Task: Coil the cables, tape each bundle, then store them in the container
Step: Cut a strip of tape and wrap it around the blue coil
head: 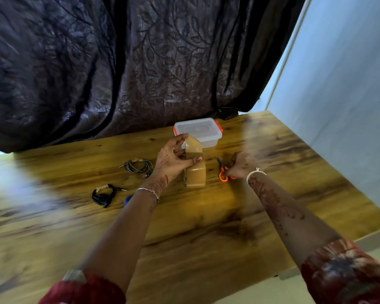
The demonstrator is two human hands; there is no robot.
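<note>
A strip of brown tape (193, 145) is pinched between thumb and fingers of the left hand (173, 160) and held up off the tape roll (195, 175), which stands on edge on the tabletop (206, 227) in front of the container (199, 130). The right hand (239, 164) is curled round the orange handles of the scissors (223, 170), which lie on the tabletop just right of the roll. The step in hand is judged to be cutting a length of tape. To do it well, the strip should be kept taut so it is not folded onto its sticky side. The cut should be made square and close to the roll, and the roll steadied so it is not tipped. Two coiled cables are seen to the left: a grey cable (138, 166) near the left hand and a black cable (104, 195) nearer the person, each with a pale tape band. A blue thing (128, 199) is half hidden under the left forearm; what it is cannot be told. The container is closed, lid on, with orange clips at the ends, so it has to be opened before storing. No brand, label or writing can be read on the roll, container or scissors.
</note>
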